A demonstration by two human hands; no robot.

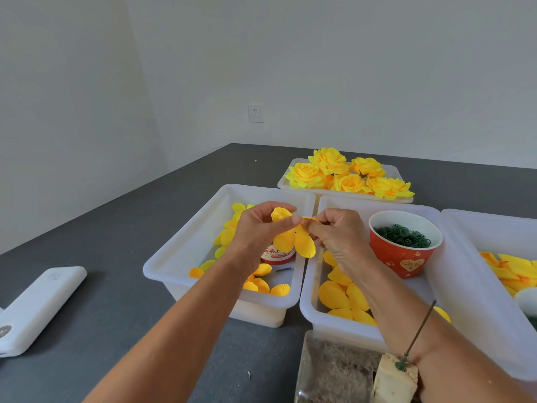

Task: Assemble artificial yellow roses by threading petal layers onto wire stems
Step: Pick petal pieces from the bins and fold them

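Petal layer [293, 241] pinched in our left hand [258, 231] and right hand [338, 237]; next we thread it onto the wire stem [418, 334].

Inventory, by count:
- White plastic bins [186, 251]: four.
- Finished yellow roses [329, 160]: five, possibly six, as the heap hides part of itself.
- Red paper cups [404, 257] of green rings: one.
- Red-labelled tubs [277, 257]: one.
- Wire stems [420, 333]: one.
- White power banks [37, 306]: one.
- Wall sockets [256, 113]: one.
- Hands: two.
- Loose petal layers: too many overlapping to count.
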